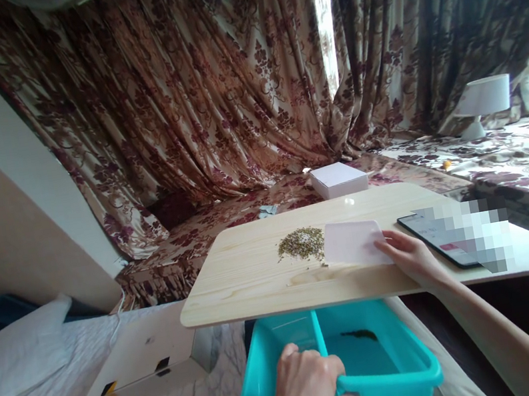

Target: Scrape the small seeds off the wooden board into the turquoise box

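Observation:
A pile of small greenish seeds or dried bits (301,243) lies on a pale wooden tabletop (258,280). My right hand (409,258) grips a white card (353,242) that rests flat on the board, its edge against the pile's right side. Below the table's front edge sits a turquoise plastic bin (374,369) with a divider and a small dark bit inside. My left hand (309,390) is closed over the bin's near rim.
A phone (436,238) lies on the tabletop at right. A white box (338,179) sits behind the table, a white lamp (482,102) far right. Floral curtains hang behind. A cardboard box (144,360) and bedding lie at left.

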`<control>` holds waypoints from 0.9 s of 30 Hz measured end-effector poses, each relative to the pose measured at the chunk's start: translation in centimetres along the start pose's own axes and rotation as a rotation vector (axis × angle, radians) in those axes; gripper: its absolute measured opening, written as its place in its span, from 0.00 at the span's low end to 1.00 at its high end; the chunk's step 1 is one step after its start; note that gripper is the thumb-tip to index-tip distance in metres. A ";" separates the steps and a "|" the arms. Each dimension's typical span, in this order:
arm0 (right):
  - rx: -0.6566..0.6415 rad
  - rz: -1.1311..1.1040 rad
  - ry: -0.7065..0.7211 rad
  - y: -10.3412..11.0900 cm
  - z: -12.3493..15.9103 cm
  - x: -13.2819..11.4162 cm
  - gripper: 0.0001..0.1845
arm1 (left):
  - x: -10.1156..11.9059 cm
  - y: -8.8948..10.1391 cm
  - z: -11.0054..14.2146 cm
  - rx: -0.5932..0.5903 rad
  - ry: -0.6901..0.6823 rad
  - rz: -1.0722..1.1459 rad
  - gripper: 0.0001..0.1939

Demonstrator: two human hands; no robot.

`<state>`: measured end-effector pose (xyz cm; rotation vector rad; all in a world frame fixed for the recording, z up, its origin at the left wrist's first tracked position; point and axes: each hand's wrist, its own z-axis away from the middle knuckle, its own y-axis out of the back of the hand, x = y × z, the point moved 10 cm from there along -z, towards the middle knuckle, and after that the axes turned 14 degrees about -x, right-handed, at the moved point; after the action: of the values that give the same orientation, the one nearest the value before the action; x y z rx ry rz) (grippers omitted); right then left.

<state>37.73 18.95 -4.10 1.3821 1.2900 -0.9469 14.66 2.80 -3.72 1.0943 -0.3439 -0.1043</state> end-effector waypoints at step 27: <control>0.029 0.039 0.015 -0.5 -0.4 -0.4 0.15 | -1.2 -1.7 -1.5 -0.034 0.011 0.025 0.12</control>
<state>37.12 19.18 -3.67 1.4343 1.2611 -0.9336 14.15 3.56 -6.11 1.0562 -0.3445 -0.0812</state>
